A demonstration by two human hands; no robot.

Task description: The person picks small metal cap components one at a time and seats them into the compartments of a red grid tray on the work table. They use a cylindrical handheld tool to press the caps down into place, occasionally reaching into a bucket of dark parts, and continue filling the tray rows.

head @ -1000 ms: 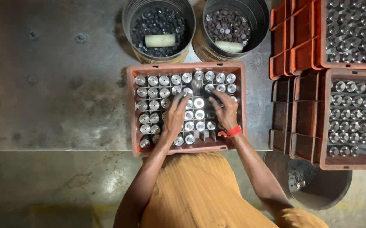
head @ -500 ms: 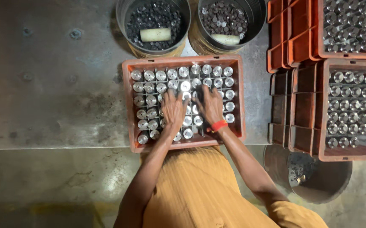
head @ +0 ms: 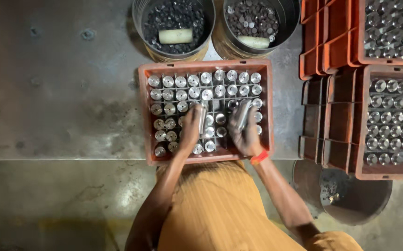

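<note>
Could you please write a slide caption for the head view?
Both hands, left hand and right hand, lift metal cylinders from an orange divided crate on a steel table.

Two round bins [head: 174,29]; stacked orange crates [head: 206,69], count unclear; many metal cylinders [head: 180,82].

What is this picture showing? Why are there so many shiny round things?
The camera sits on a person's head and looks straight down, so you see their orange shirt and both arms from above. On the metal table stands an orange crate split into little squares, with a shiny metal cylinder standing in most of them. The left hand holds one cylinder, and the right hand, with a red wristband, holds another cylinder; both are tilted above the crate. Behind the crate are two round buckets of dark small parts. More orange crates of cylinders are stacked on the right.
</note>
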